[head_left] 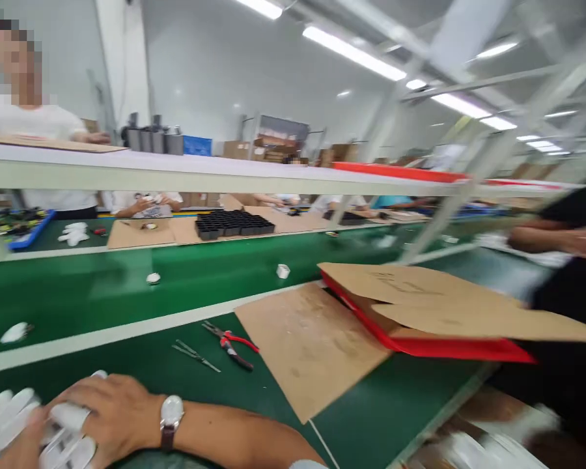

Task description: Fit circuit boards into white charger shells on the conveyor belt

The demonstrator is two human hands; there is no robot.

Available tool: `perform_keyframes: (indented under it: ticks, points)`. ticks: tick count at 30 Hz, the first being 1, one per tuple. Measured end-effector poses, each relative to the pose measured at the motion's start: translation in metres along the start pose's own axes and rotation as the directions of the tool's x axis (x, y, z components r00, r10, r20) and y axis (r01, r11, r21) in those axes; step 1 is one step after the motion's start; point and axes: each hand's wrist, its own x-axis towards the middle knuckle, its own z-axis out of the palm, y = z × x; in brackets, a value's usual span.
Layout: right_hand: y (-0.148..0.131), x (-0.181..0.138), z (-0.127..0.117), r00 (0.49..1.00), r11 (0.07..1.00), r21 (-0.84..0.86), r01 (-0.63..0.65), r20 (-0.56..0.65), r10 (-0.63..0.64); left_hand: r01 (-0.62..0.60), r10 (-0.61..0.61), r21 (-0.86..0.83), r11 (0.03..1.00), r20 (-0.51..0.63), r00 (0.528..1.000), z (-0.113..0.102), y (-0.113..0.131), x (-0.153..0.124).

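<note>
At the lower left, my right hand [120,417], with a watch [171,413] on its wrist, curls over a cluster of white plastic parts [71,417] with rounded ends. Only part of my left hand [27,443] shows at the bottom edge, blurred, pressed against the same cluster. More white pieces [4,410] bunch up beside it. On the green bench beyond my right hand lie red-and-black pliers [232,345] and metal tweezers [195,355]. The exact kind of the white parts is unclear.
A cardboard sheet [307,345] lies right of the pliers, beside a red bin [449,348] topped with cardboard flaps. A green conveyor belt [215,273] carries scattered white pieces. Above runs a shelf [224,174]. Co-workers sit opposite; another person's arm [551,238] is at right.
</note>
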Motion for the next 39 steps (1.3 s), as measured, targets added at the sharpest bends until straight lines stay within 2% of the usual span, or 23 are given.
perform_keyframes:
  ticks: [2, 5, 6, 9, 11, 12, 15, 17, 22, 26, 27, 29, 30, 32, 34, 36, 38, 39]
  points:
    - [-0.003, 0.004, 0.011, 0.995, 0.995, 0.086, 0.056, -0.090, -0.048, 0.082, -0.080, 0.029, 0.996, -0.037, 0.996, -0.021, -0.006, -0.017]
    - [-0.006, 0.008, 0.025, 0.991, 0.968, 0.219, 0.122, -0.081, -0.106, 0.111, -0.108, 0.034, 0.993, -0.075, 0.991, -0.039, 0.009, -0.033]
    - [-0.007, 0.007, 0.027, 0.992, 0.956, 0.267, 0.124, -0.070, -0.109, 0.070, -0.062, 0.068, 0.995, -0.107, 0.992, -0.044, 0.017, -0.036]
    - [-0.003, -0.003, 0.025, 0.997, 0.909, 0.412, 0.070, -0.045, -0.056, -0.144, 0.181, 0.259, 0.955, -0.125, 0.975, -0.065, 0.039, -0.046]
    - [0.005, -0.012, 0.023, 0.999, 0.877, 0.480, 0.023, -0.039, -0.005, -0.239, 0.291, 0.419, 0.876, -0.065, 0.954, -0.082, 0.047, -0.054]
    - [0.009, -0.016, 0.024, 0.999, 0.864, 0.503, 0.005, -0.046, 0.021, -0.258, 0.308, 0.495, 0.830, -0.021, 0.951, -0.089, 0.047, -0.058]
    - [0.015, -0.015, 0.034, 0.996, 0.817, 0.577, -0.005, -0.067, 0.053, -0.281, 0.287, 0.650, 0.706, 0.101, 0.953, -0.100, 0.037, -0.064]
    - [0.013, -0.003, 0.043, 0.997, 0.777, 0.629, 0.011, -0.069, 0.043, -0.299, 0.291, 0.696, 0.652, 0.134, 0.947, -0.100, 0.022, -0.062]
    - [-0.006, 0.043, 0.056, 0.998, 0.755, 0.654, 0.051, -0.052, -0.022, -0.272, 0.312, 0.757, 0.594, 0.094, 0.945, -0.110, -0.016, -0.049]
    - [-0.004, 0.067, 0.045, 0.994, 0.798, 0.593, 0.106, -0.074, -0.077, -0.260, 0.346, 0.773, 0.579, 0.056, 0.937, -0.127, -0.036, -0.047]
    - [0.003, 0.069, 0.040, 0.994, 0.823, 0.559, 0.102, -0.083, -0.066, -0.255, 0.343, 0.772, 0.582, 0.052, 0.938, -0.131, -0.039, -0.049]
    - [0.029, 0.069, 0.028, 0.996, 0.880, 0.474, 0.013, -0.084, 0.030, -0.229, 0.320, 0.772, 0.593, 0.035, 0.947, -0.140, -0.043, -0.058]
    - [0.048, 0.067, 0.024, 0.990, 0.912, 0.401, -0.091, -0.066, 0.128, -0.215, 0.309, 0.771, 0.599, 0.025, 0.951, -0.144, -0.045, -0.064]
    - [0.096, 0.057, 0.019, 0.952, 0.906, 0.325, -0.270, -0.051, 0.302, -0.178, 0.284, 0.767, 0.616, -0.005, 0.959, -0.156, -0.047, -0.077]
    - [0.151, 0.041, 0.020, 0.890, 0.864, 0.266, -0.427, -0.048, 0.454, -0.105, 0.238, 0.757, 0.645, -0.068, 0.969, -0.169, -0.048, -0.089]
    - [0.201, 0.021, 0.022, 0.793, 0.787, 0.211, -0.580, -0.074, 0.604, 0.009, 0.155, 0.722, 0.692, -0.160, 0.975, -0.183, -0.047, -0.096]
    - [0.240, 0.001, 0.024, 0.710, 0.716, 0.184, -0.674, -0.106, 0.696, 0.104, 0.069, 0.661, 0.743, -0.230, 0.971, -0.194, -0.044, -0.094]
    - [0.254, -0.008, 0.023, 0.687, 0.698, 0.180, -0.693, -0.129, 0.715, 0.127, 0.036, 0.631, 0.765, -0.239, 0.970, -0.198, -0.042, -0.088]
